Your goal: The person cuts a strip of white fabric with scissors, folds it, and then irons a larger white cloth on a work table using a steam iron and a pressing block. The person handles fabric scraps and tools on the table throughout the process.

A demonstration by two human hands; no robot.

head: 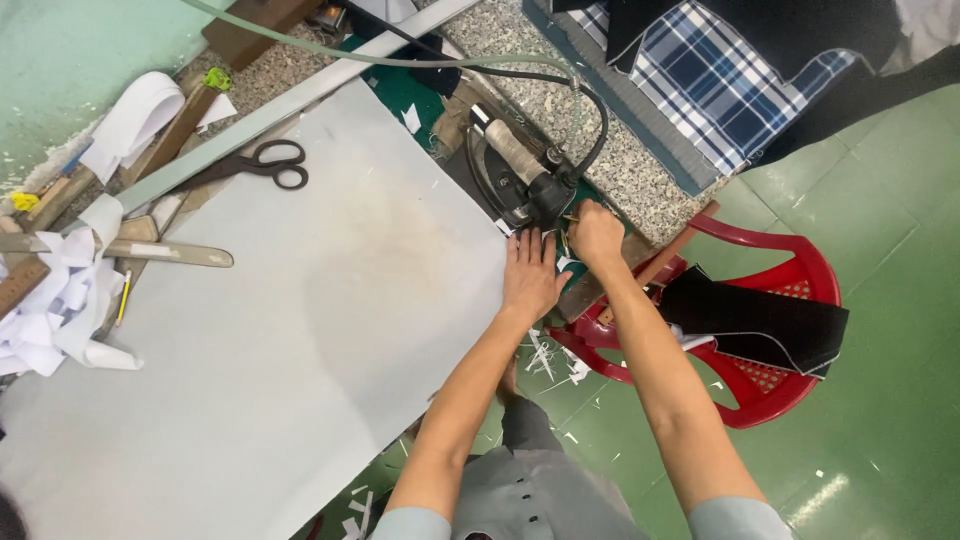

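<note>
My left hand (532,275) lies flat, fingers apart, on the right edge of a large pale grey ironing board (280,330). My right hand (594,233) is closed beside it, just below the rear of a black steam iron (515,165) with a cloth-wrapped handle. What the right hand pinches is too small to make out. A black cord and a green hose run from the iron toward the back.
Black scissors (262,162) lie at the board's far edge. White fabric scraps (55,305) and a metal blade pile up at left. A red plastic chair (770,300) holding black cloth stands at right. Plaid fabric (710,85) hangs behind. White scraps litter the green floor.
</note>
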